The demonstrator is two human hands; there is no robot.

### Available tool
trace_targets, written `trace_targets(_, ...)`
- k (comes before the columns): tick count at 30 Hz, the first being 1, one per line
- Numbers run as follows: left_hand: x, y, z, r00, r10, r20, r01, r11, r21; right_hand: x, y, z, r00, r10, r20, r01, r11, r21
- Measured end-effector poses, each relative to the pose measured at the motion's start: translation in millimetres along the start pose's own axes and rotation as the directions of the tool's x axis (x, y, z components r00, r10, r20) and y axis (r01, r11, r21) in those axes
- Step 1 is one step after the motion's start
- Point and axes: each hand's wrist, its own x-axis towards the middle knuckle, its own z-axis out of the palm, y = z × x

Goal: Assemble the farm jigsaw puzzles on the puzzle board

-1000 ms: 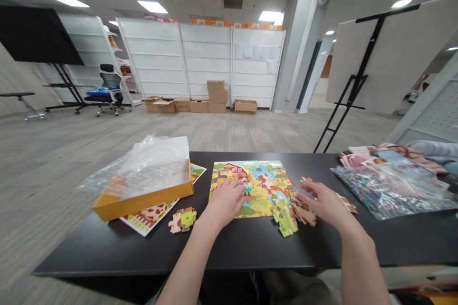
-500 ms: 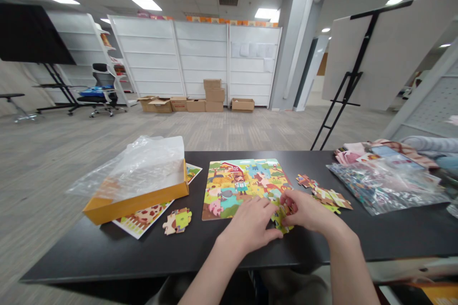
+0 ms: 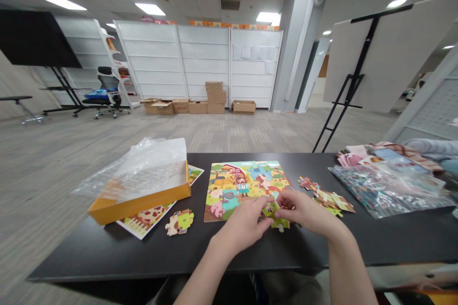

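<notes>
Jigsaw puzzle (image 3: 232, 186) on table (image 3: 107, 252), box (image 3: 139, 202) left of it, plastic bag (image 3: 390, 190) right.

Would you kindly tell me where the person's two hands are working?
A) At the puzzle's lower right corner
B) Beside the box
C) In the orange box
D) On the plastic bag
A: the left hand and right hand meet on a green jigsaw piece at that corner of the puzzle.
</notes>
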Motion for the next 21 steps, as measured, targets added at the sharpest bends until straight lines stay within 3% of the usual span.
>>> trace_targets(5,0,-6,-15.4,0.995,-0.094,-0.040,0.085,0.980,-0.178,11,-15,11,0.996,-0.089,-0.010,0.089,0.979,0.186)
trace_targets(9,-8,-21,-47.0,0.979,-0.171,-0.109,0.135,0.950,-0.282,21,-22,16,0.988,-0.133,-0.081,0.150,0.954,0.260)
trace_targets(12,-23,-38,-78.2,0.940,-0.263,-0.219,0.184,0.927,-0.326,23,-15,13,0.967,-0.099,-0.237,0.124,0.988,0.096)
trace_targets(15,-42,-50,-100.8,0.916,-0.319,-0.244,0.226,0.912,-0.342,21,-1,7,0.947,-0.021,-0.322,-0.024,0.991,-0.135)
trace_targets(18,-58,-50,-104.6,0.910,-0.370,-0.186,0.309,0.906,-0.289,16,9,3,0.953,0.046,-0.300,-0.120,0.965,-0.232)
trace_targets(21,-63,-39,-93.9,0.921,-0.379,-0.091,0.348,0.904,-0.250,11,16,2,0.956,0.089,-0.281,-0.162,0.955,-0.248)
